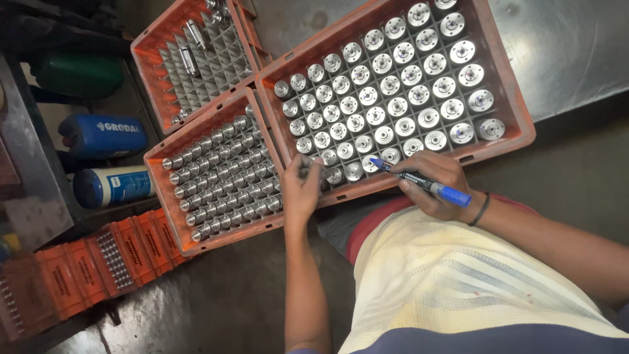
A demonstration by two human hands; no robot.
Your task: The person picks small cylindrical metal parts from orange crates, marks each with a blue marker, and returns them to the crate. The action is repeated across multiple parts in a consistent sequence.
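Observation:
My right hand (440, 188) grips a blue marker pen (419, 181), its tip pointing at the near row of round silver metal parts (383, 136) standing in a gridded orange crate (517, 111). My left hand (301, 190) rests on that crate's near left corner, fingers curled around a small metal part at the edge. A black band circles my right wrist.
A second orange crate (160, 183) to the left is full of silver cylinders lying in rows. A third crate (147, 72) behind it holds only a few parts. Blue and green canisters (101, 134) lie at far left, and small orange boxes (78, 265) sit lower left.

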